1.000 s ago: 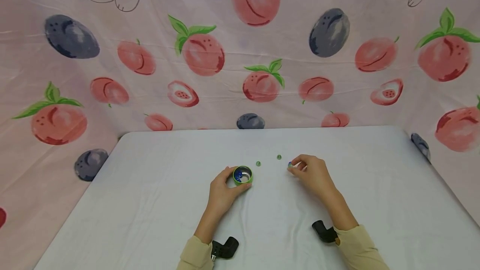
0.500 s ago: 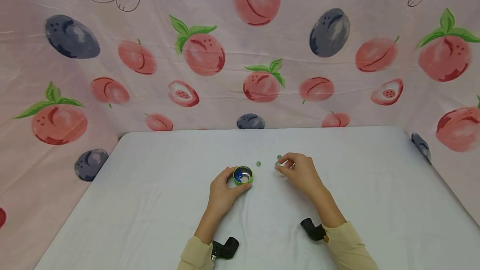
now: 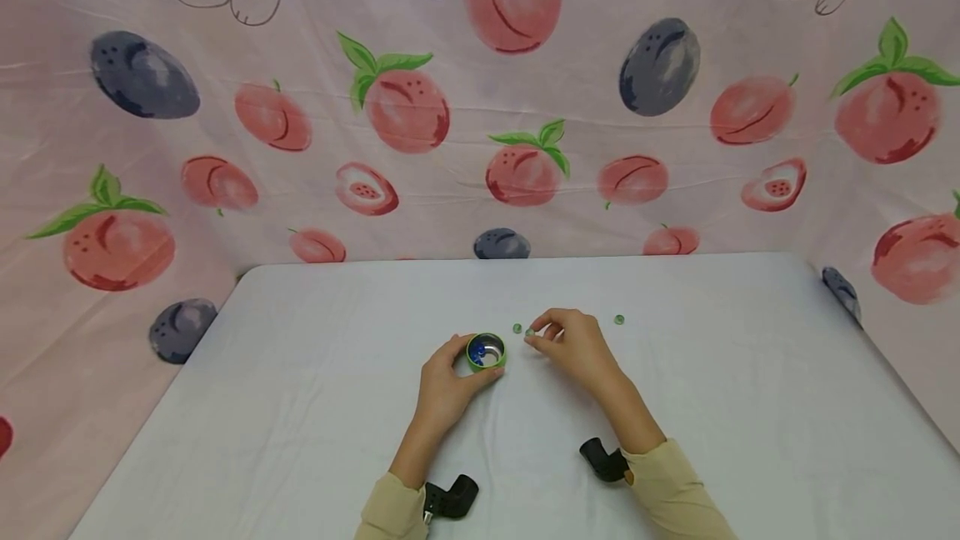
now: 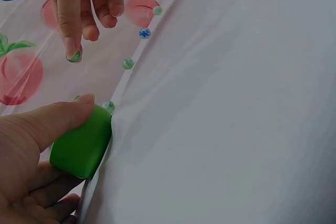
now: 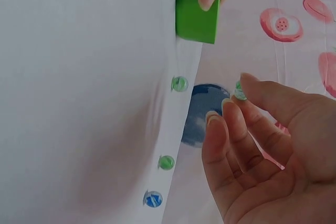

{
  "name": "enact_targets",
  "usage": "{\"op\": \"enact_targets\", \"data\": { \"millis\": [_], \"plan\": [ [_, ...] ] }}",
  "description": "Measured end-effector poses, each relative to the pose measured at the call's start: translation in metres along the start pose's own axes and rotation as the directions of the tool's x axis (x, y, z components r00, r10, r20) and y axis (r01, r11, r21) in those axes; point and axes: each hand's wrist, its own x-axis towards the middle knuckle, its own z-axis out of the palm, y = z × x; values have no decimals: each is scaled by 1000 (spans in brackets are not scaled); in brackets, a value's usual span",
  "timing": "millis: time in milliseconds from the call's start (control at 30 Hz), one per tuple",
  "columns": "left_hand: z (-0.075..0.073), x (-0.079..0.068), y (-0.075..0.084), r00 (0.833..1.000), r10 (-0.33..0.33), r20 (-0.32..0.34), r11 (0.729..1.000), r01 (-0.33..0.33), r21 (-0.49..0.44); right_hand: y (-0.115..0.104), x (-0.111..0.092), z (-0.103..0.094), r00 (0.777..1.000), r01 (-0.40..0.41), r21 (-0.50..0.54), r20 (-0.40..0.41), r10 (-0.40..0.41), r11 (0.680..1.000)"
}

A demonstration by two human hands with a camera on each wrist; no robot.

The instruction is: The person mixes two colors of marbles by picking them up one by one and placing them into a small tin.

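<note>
Green and translucent, the pinched marble [image 5: 240, 91] gleams.

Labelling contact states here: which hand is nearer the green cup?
Left. The left hand grips the green cup; the right hand is apart from it, off to its right, pinching a green marble.

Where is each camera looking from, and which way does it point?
Head: on the person's head, facing forward and down at the white table; left hand, right hand, forearms and sleeves show.
Left wrist: on that wrist, facing the left hand's grip on the green cup; part of the right hand shows at top.
Right wrist: on that wrist, facing the right hand's pinch on a green marble; part of the left hand shows at top.
Both wrist views share the cup and pinched marble.
</note>
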Motion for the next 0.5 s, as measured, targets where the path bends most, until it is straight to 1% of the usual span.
{"op": "enact_targets", "data": {
  "millis": [267,500],
  "plan": [
    [0,0,-1,1000,14,4,1000,-14,5,-7,0,13,1000,3,15,20,-3,1000],
    [0,1,-3,1000,16,6,1000,-16,-6,-9,-1,25,999,12,54,47,-15,998]
  ]
}}
